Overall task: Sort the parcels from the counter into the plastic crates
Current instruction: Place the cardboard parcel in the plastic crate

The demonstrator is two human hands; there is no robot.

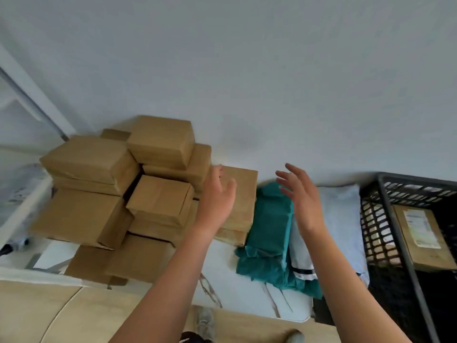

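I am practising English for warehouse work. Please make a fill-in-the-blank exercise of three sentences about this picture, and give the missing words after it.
1. The left hand and the right hand have straight fingers and hold ____.
2. The plastic crate on the right is ____ in colour.
3. The parcel inside the crate carries a white ____.

Missing words: nothing; black; label.

Brown paper parcels (158, 201); teal mailer (268, 231); pale blue mailer (341, 219); black lattice crate (380, 219); white marbled counter (247, 290).
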